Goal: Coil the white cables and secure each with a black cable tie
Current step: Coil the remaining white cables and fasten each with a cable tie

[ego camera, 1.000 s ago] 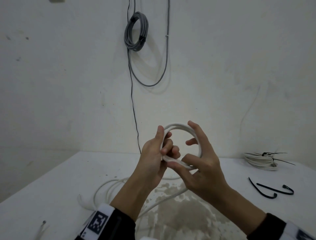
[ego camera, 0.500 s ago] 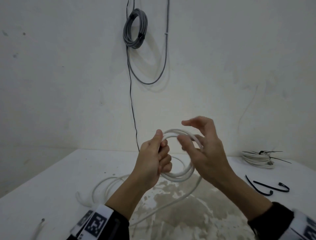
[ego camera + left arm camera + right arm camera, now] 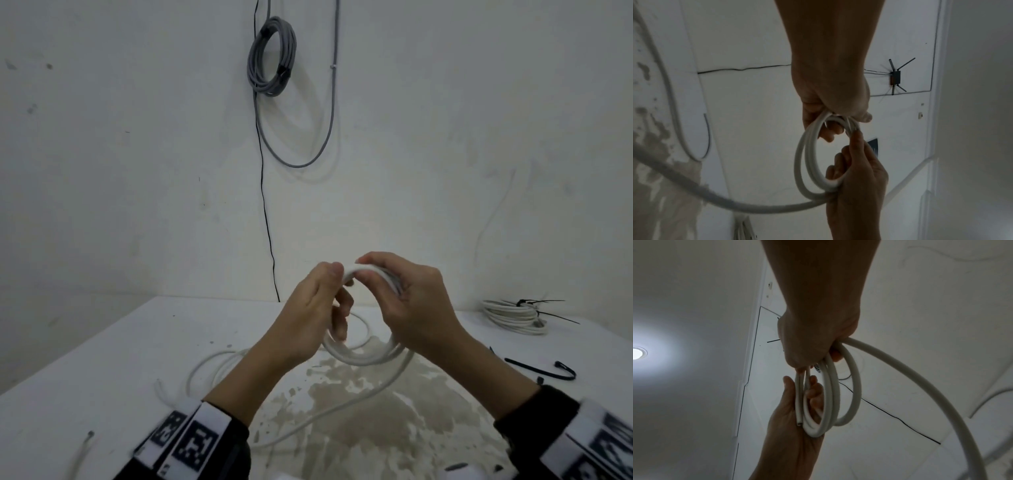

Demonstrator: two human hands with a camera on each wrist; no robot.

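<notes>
**Q:** Where is the white cable coil [image 3: 363,358]?
**A:** It is held upright in the air above the middle of the table [image 3: 102,359], between both hands. Several turns are formed. The free run drops from the coil's lower right onto the table. More loose loops lie on the table to the left.

**Q:** What is the grip state?
**A:** The left hand [image 3: 308,318] grasps the coil's left side, with the fingers curled through the opening and the thumb on top. The right hand [image 3: 414,308] clasps the top right, thumb and fingers curled round the turns. The cable's cut end lies against the left palm.

**Q:** What else is on the table or wall?
**A:** A tied white coil [image 3: 513,317] lies at the far right. Loose black cable ties [image 3: 541,371] lie nearer, also on the right. A grey cable bundle [image 3: 272,56] hangs on the far wall.
</notes>
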